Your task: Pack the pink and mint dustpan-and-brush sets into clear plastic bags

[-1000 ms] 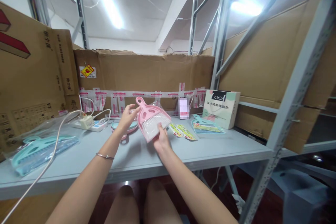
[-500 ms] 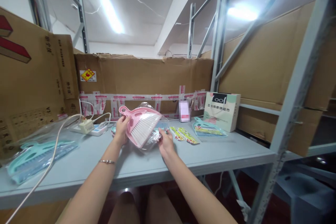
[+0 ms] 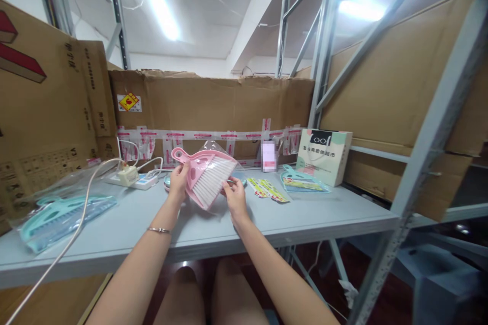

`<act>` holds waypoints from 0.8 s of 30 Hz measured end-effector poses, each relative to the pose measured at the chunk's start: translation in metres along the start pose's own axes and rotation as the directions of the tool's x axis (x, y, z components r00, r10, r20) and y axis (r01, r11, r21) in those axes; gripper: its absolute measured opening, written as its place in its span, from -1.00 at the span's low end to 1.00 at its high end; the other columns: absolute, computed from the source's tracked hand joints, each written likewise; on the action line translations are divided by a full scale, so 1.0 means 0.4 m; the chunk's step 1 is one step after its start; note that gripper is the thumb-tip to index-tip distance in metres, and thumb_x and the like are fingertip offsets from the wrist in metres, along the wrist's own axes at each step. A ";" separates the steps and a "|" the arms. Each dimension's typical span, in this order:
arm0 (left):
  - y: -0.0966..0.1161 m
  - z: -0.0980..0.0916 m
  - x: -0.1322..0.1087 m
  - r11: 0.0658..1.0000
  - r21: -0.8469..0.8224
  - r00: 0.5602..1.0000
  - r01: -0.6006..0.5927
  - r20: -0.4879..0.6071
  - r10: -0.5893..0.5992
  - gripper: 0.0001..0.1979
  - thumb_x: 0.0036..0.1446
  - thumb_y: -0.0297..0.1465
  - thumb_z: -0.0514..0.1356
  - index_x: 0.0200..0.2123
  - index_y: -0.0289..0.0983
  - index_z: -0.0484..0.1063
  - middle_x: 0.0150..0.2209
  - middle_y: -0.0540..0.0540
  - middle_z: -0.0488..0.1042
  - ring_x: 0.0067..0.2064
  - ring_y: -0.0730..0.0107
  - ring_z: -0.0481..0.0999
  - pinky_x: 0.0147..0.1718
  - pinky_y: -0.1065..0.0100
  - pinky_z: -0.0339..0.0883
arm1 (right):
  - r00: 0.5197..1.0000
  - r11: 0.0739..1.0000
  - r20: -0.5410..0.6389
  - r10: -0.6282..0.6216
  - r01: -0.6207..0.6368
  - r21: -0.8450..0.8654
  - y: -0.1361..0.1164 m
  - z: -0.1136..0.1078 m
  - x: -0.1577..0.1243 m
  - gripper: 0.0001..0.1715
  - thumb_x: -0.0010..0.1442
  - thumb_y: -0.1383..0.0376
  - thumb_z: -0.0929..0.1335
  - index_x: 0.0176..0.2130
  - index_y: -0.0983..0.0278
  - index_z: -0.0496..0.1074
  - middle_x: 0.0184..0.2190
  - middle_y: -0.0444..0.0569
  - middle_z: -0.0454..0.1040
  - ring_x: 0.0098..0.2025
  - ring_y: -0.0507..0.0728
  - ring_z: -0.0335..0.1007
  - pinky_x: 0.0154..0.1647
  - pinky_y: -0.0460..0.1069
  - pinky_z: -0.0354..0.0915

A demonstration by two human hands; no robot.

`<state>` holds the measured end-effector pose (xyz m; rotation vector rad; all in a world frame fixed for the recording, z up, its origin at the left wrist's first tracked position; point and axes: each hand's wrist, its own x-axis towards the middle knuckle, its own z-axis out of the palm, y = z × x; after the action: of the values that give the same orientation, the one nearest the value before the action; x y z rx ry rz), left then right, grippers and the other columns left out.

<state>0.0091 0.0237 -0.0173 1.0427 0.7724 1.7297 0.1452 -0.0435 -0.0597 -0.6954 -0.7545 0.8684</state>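
A pink dustpan [image 3: 196, 171] with a white-bristled brush [image 3: 213, 180] nested in it is held up in a clear plastic bag [image 3: 211, 147], tilted, above the grey shelf. My left hand [image 3: 178, 182] is closed round the dustpan's left side, just below the handle loop. At the brush's right edge my right hand [image 3: 235, 197] pinches the bag or the bristle side; which of these it grips is not clear. Behind the pink set, parts of another teal item [image 3: 166, 181] show on the shelf, mostly hidden.
Bagged teal dustpan sets lie at the left [image 3: 64, 216] and right [image 3: 303, 181]. Yellow-green cards [image 3: 269, 189] lie right of my hands. A phone [image 3: 269, 156] and a white box [image 3: 324, 157] stand behind. A power strip [image 3: 141, 181] trails a cable across the left. Cardboard boxes [image 3: 213, 101] line the back.
My right hand has moved up along the bag to the brush's edge. The crinkled plastic that bunched by its fingers is no longer visible there. The view has tilted slightly downward.
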 end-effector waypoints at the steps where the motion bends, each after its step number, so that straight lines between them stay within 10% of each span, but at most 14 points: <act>1: -0.001 0.000 -0.001 1.000 0.017 1.000 0.009 0.019 -0.009 -0.46 -0.41 -0.02 0.38 -0.48 -0.32 0.38 -0.56 0.01 0.43 -0.53 0.47 0.39 -0.51 0.42 0.26 | 0.999 0.998 0.031 0.043 -0.044 0.033 0.001 -0.002 0.001 -0.56 -0.18 0.17 0.45 -0.29 0.22 0.28 -0.42 -0.13 0.45 -0.37 0.05 0.40 -0.34 -0.04 0.32; 7: 0.018 0.005 -0.019 0.998 -0.006 0.991 0.060 0.120 -0.058 -0.46 -0.32 0.02 0.35 -0.44 -0.32 0.39 -0.56 0.00 0.44 -0.53 0.44 0.41 -0.50 0.41 0.28 | 0.991 0.985 0.034 0.130 -0.133 0.114 -0.008 -0.001 -0.009 -0.52 -0.18 0.17 0.45 -0.26 0.18 0.24 -0.45 -0.19 0.48 -0.44 0.04 0.43 -0.45 -0.07 0.32; 12: 0.030 0.003 -0.018 0.994 0.058 0.995 -0.094 -0.013 0.095 -0.46 -0.31 0.07 0.31 -0.62 -0.31 0.32 -0.68 0.06 0.31 -0.62 0.56 0.23 -0.64 0.49 0.12 | 0.986 0.981 0.053 0.157 -0.162 0.110 -0.011 -0.011 -0.010 -0.51 -0.18 0.18 0.46 -0.25 0.19 0.25 -0.47 -0.17 0.48 -0.45 0.05 0.44 -0.46 -0.08 0.32; 18: 0.087 -0.068 -0.013 0.943 0.328 0.909 0.058 0.373 -0.186 -0.57 -0.31 -0.21 0.42 -0.32 -0.30 0.52 -0.45 -0.14 0.53 -0.53 0.41 0.42 -0.63 0.46 0.18 | 0.990 0.978 -0.019 0.139 -0.134 0.158 -0.015 -0.032 -0.007 -0.49 -0.20 0.15 0.48 -0.27 0.20 0.26 -0.45 -0.16 0.50 -0.47 0.05 0.44 -0.45 -0.05 0.35; 24: 0.177 -0.133 0.059 0.913 0.403 0.912 -0.070 0.397 -0.105 -0.55 -0.28 -0.34 0.41 -0.22 -0.33 0.50 -0.55 -0.08 0.47 -0.59 0.47 0.35 -0.62 0.46 0.18 | 0.986 0.970 0.035 0.163 -0.167 0.177 -0.026 -0.022 -0.015 -0.47 -0.24 0.17 0.51 -0.26 0.22 0.30 -0.51 -0.16 0.49 -0.46 0.09 0.46 -0.45 -0.03 0.37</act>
<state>-0.0712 0.0177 0.0263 1.6192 0.8810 1.2826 0.1540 -0.0554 -0.0582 -0.5948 -0.6328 1.0829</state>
